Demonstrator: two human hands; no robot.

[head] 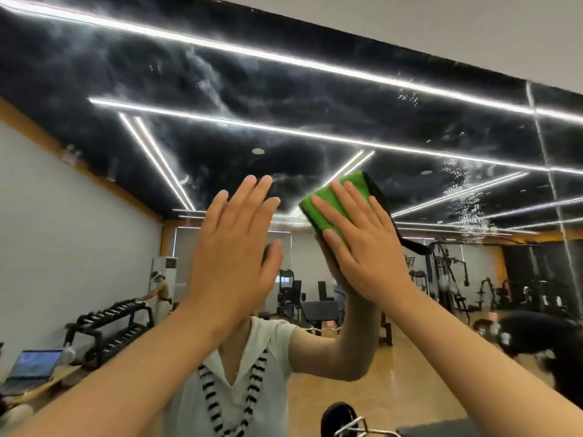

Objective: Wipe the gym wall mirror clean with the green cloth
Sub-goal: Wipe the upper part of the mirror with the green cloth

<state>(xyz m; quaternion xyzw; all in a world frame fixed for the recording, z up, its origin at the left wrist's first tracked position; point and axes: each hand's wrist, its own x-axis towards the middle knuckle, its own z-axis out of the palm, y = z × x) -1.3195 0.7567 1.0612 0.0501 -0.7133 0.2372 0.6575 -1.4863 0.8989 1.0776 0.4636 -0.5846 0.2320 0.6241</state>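
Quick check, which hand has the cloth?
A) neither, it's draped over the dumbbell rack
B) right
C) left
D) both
B: the right hand presses the green cloth against the mirror with straight fingers, while the left hand is raised beside it, open and bare.

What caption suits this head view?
Right hand presses green cloth flat on the streaky gym mirror; left hand open alongside.

folded green cloth (334, 201) flat against smeared mirror (284, 99)
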